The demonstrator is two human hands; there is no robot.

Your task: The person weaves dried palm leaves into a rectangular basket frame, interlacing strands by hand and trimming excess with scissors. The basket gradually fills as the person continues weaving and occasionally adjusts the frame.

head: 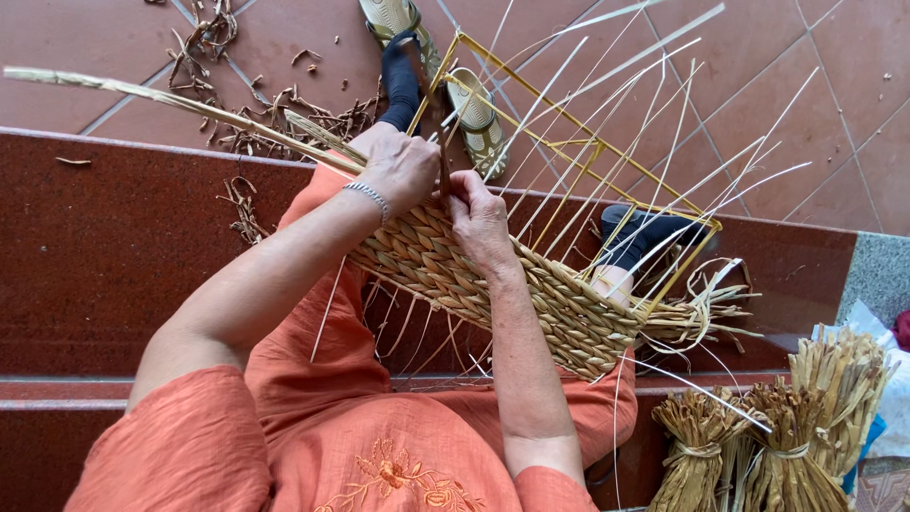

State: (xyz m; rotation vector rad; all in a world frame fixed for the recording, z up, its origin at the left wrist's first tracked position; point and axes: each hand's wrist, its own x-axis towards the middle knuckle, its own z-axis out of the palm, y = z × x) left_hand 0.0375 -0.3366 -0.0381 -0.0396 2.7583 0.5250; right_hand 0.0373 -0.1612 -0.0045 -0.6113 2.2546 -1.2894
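Wove a straw basket on the lap, seated on red stone steps.

Gripped a long dried straw strand in the left hand, fingers curled shut around it at the top edge of the half-woven basket; pinched the braid just beside it with the right hand, fingers closed on the weave; kept tied straw bundles standing well apart at far right.

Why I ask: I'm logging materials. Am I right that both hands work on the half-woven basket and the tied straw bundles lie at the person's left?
Not quite. The head view shows both hands, left and right, on the half-woven basket, but the tied straw bundles lie at the person's right.
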